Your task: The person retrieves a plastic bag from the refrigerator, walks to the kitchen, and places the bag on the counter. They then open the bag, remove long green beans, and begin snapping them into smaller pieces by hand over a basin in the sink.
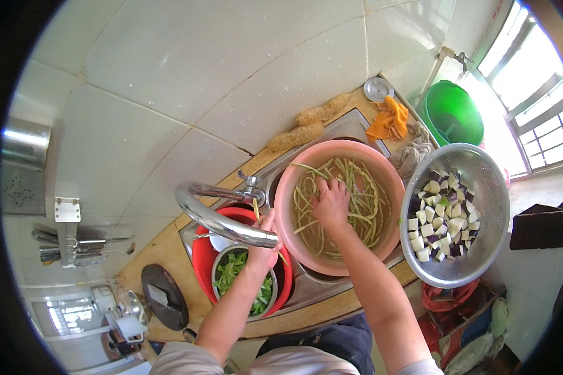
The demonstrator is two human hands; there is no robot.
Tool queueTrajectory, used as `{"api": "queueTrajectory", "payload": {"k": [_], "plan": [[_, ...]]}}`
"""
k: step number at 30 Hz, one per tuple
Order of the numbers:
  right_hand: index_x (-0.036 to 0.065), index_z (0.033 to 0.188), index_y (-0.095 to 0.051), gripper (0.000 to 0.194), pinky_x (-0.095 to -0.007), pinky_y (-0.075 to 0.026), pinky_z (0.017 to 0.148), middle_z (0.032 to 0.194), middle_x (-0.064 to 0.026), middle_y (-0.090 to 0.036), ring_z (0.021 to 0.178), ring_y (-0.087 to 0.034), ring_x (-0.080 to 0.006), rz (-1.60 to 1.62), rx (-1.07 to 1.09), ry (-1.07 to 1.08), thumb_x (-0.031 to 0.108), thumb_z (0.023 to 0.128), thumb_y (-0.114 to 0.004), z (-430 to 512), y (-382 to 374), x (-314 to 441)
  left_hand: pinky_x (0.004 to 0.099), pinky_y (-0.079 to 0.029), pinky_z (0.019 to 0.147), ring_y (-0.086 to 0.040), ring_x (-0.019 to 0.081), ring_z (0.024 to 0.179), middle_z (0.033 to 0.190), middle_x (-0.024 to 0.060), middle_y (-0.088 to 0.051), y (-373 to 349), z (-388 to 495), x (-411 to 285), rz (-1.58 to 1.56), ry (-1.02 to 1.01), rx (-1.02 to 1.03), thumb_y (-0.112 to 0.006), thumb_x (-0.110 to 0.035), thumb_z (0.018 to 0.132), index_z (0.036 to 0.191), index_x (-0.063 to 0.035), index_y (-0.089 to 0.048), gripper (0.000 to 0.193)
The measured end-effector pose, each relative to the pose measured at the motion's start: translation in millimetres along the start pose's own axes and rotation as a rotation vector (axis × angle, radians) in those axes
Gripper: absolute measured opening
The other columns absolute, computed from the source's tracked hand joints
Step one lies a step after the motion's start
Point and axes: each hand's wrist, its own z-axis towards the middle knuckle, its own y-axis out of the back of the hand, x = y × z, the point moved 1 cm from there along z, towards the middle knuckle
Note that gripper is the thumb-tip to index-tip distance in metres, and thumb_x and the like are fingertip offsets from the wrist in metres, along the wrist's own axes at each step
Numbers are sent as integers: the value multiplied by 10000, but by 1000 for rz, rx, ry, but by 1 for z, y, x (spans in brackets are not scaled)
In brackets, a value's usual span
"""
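A wide pink basin [285, 206] of cloudy water sits over the sink, with many long green beans [363, 218] in it. My right hand [333, 201] reaches into this basin, fingers spread down among the beans; whether it grips any is hidden. Left of the basin, my left hand [263, 243] holds a long bean [256, 208] whose ends stick out above and below the fingers. The chrome faucet [216, 222] covers part of that hand. Beneath it, a metal bowl of cut leafy greens [234, 272] sits inside a red basin [201, 267].
A metal colander [410, 253] of diced eggplant [443, 215] stands right of the pink basin. Behind lie loofah sponges [298, 136], an orange cloth [390, 121] and a grey rag [413, 150]. A green bucket [450, 110] is by the window. A dark round board [165, 300] rests at left.
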Motion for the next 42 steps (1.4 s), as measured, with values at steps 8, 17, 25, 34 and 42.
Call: {"api": "queueTrajectory", "payload": {"k": [8,17,25,34,42], "plan": [[131,1166,-695,339,-532,-464,915,1169,-141,-614,1129,-562,-373,-10,-104,-149,207,846,-774,32,-7,-8,240,-195,380,-283,39,403,547,-78,-324,-15,23,-1,69,71,-27,-661,-404,1029,923,-115,-634,309],[-1,1055,-760,283,-390,-560,758,952,-189,-737,821,-726,-307,522,158,-23,251,927,-737,8,48,-3,212,-196,410,-268,9,438,591,-126,-330,-31,39,-14,249,-55,-36,-685,-284,1031,1200,-106,-690,246],[-30,1067,-731,254,-349,-516,719,865,-135,-677,780,-657,-216,694,210,-10,201,960,-723,-26,72,15,209,-187,428,-274,3,447,589,-128,-377,-57,39,-15,423,-122,163,-682,-267,1036,1110,-96,-727,192],[-1,1002,-723,231,-271,-460,700,835,-16,-655,766,-574,-105,1109,283,-321,200,1041,-616,-35,57,14,211,-310,480,-435,4,545,672,-83,-569,-62,31,8,397,-283,26,-747,-205,992,1029,-35,-777,177],[59,968,-687,189,-244,-426,653,777,51,-585,708,-514,-62,1587,56,-694,207,1052,-605,-48,50,27,285,-555,708,-698,123,785,915,99,-778,-76,-3,41,695,-693,-83,-781,-100,938,1136,-6,-772,219]]}}
